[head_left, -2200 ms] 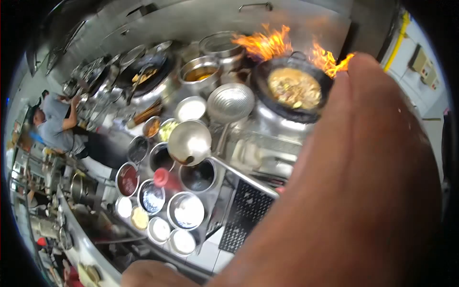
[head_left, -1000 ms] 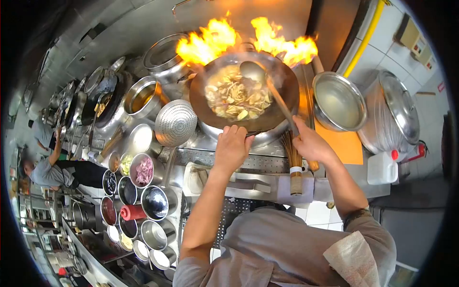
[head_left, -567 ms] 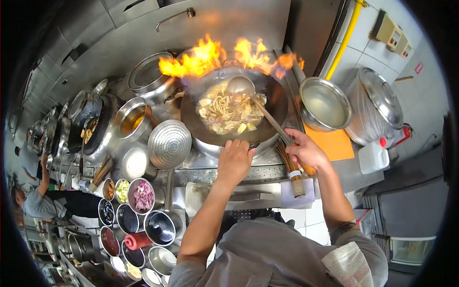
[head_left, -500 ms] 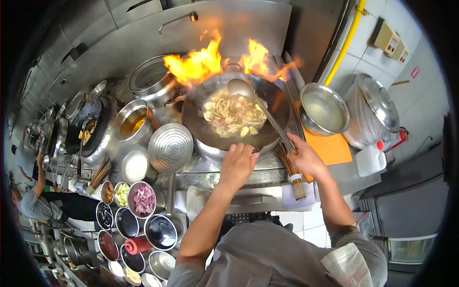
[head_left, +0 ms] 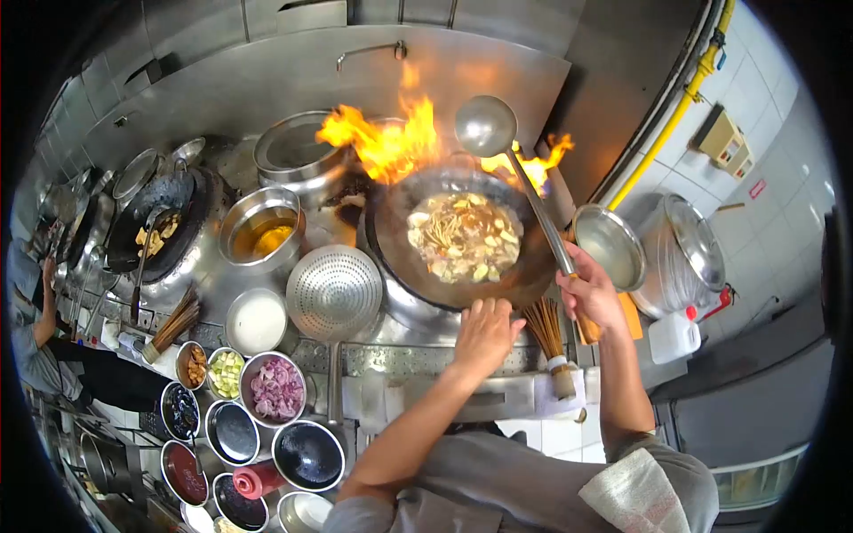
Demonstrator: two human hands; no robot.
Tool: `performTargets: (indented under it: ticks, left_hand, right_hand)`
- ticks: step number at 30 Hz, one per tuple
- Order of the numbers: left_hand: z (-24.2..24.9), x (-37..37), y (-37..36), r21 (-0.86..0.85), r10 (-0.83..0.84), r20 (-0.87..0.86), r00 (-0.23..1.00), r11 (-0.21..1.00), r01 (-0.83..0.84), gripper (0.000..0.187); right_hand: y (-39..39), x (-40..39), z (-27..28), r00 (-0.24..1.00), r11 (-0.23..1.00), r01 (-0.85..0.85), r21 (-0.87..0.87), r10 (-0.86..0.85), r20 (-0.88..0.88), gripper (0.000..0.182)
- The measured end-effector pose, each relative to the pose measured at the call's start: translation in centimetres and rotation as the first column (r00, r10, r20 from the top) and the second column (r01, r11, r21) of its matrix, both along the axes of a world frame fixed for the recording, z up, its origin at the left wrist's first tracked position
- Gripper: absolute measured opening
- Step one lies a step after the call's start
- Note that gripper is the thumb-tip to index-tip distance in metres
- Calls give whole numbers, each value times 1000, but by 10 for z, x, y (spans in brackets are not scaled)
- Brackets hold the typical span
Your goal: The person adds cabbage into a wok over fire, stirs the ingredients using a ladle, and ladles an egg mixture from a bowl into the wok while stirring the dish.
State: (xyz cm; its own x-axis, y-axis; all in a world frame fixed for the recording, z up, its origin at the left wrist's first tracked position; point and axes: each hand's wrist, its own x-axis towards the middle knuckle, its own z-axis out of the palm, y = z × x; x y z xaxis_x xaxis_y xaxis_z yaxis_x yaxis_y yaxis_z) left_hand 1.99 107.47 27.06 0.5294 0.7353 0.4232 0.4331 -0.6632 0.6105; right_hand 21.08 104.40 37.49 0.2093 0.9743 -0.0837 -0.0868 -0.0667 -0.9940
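Note:
My right hand [head_left: 593, 295] is closed round the wooden-ended handle of a long ladle [head_left: 538, 197]. The ladle's bowl is raised over the far side of the wok [head_left: 410, 275], close to the flames. At the wok's near edge, my left hand [head_left: 487, 338] has its fingers curled over the rim, where a loop handle showed earlier; that handle is now covered. Inside the wok lie noodle-like strips and pale slices [head_left: 466, 240] in brown liquid. Beneath my right forearm side, a bamboo brush [head_left: 546, 333] leans on the stove's front edge.
Tall flames [head_left: 391, 138] rise behind the wok. A perforated strainer [head_left: 334, 291] and a pot of oil [head_left: 261, 226] stand to the left, with bowls of chopped red onion [head_left: 276, 389] and sauces nearer. A metal bowl [head_left: 609, 247] sits right. Another person [head_left: 44, 329] works far left.
My right hand has lifted the ladle out of the wok, its bowl now higher and farther right. The food sits in more brown liquid. The camera view has shifted.

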Motion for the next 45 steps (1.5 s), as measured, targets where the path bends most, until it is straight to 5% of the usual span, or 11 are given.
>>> performTargets:
  ticks: [3,11,15,17,20,22,25,29,32,35,45]
  left_hand:
    - [0,8,4,6,79,-16,997,997,-79,22]
    - [20,10,-1,-33,119,-16,993,992,-119,18]
    - [15,3,-4,-62,114,18,993,992,-113,29]
    - [20,-6,-12,-67,154,100,983,987,-148,53]
    - [19,-45,-36,-74,339,8,941,938,-338,66]
    - [-3,-83,-59,-173,492,-68,868,851,-496,70]
    - [-40,-124,-93,-266,656,-204,726,677,-686,67]
    - [-74,-140,-103,-330,663,-266,700,619,-712,79]
    - [-92,-140,-97,-416,654,-237,719,600,-683,90]
    - [-110,-140,-91,-402,664,-240,708,596,-695,91]
    - [-136,-147,-80,-430,631,-259,731,603,-672,63]
  right_hand:
    - [20,0,26,868,993,-109,39,115,-482,52]
    - [237,-60,7,920,942,-333,-37,333,204,54]
    - [380,-118,-86,635,935,-325,142,105,765,57]
    - [412,-146,-85,610,939,-343,5,219,761,52]
    - [440,-158,-55,857,817,-505,-278,512,-54,21]
    - [460,-148,-48,664,606,-734,-306,547,-510,16]
    - [411,-172,-26,625,844,-502,-186,503,597,36]
    - [414,-192,-47,235,924,-374,-84,182,955,42]
    - [404,-197,-35,497,896,-387,-216,400,770,19]
    - [426,-183,-49,830,798,-502,-333,553,71,9]
    - [241,-158,79,867,804,-491,-336,490,-96,14]
